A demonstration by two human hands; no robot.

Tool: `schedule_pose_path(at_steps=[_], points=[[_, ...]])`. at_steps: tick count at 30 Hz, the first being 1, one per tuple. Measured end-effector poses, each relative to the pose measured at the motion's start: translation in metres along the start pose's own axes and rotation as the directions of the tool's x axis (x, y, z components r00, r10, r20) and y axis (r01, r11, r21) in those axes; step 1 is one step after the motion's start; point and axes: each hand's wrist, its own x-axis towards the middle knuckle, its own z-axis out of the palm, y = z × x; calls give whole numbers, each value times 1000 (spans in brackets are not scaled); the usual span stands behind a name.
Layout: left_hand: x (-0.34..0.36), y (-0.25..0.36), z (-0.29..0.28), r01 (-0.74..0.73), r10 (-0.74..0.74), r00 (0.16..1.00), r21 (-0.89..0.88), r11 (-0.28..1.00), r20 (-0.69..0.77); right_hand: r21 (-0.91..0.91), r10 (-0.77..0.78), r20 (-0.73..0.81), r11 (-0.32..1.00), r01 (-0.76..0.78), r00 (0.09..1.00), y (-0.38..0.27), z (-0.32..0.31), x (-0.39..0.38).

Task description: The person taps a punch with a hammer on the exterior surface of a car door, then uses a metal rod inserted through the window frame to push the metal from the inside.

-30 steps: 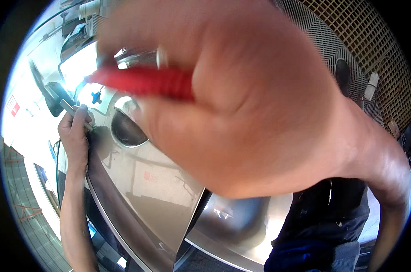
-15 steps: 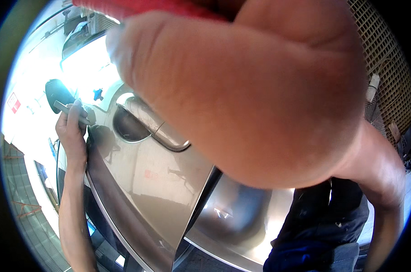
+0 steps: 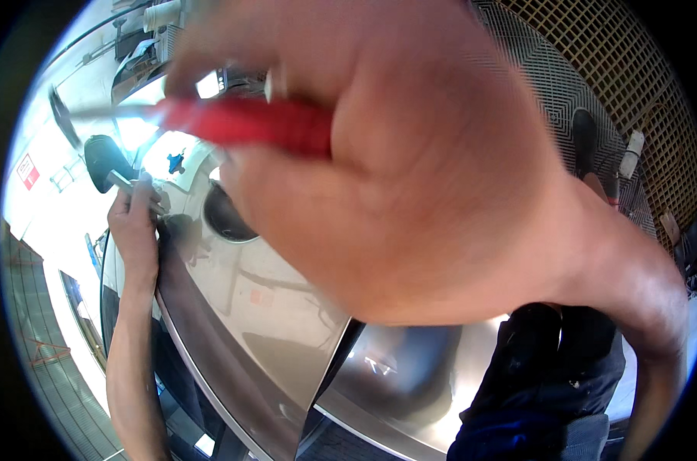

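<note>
Close in front of the camera, my right hand (image 3: 433, 177) is closed around the red grip of a hammer (image 3: 245, 124). The hammer's thin shaft points left to a dark, narrow head, all blurred by motion. Farther off on the left, my left hand (image 3: 135, 234) pinches a light grey rod-shaped tool (image 3: 121, 181) at the upper edge of a glossy champagne-coloured car door (image 3: 271, 323). Whether the rod's tip touches the door cannot be made out. My right hand partly covers the recessed door handle (image 3: 229, 215).
Beyond the left hand is a dark rounded object (image 3: 101, 160) beside a bright light. A small blue piece (image 3: 176, 163) shows near the panel's far end. Another glossy body panel (image 3: 402, 376) adjoins the door. Dark-trousered legs (image 3: 548, 376) are at lower right, patterned floor matting (image 3: 548, 69) at upper right.
My right hand has swung with the hammer, bringing its red grip and shaft lower and fully into sight. The left hand, with the rod, appears slightly farther right and lower.
</note>
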Motion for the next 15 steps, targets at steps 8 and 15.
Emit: schedule_pose_path(at_steps=[8, 15], points=[[5, -3, 4, -71, 76, 997, 166, 983, -24, 26, 20, -17, 999, -19, 1000, 3, -4, -6], [3, 7, 4, -132, 118, 990, 217, 967, 76, 83, 9, -51, 997, -4, 999, 3, -5, -11]])
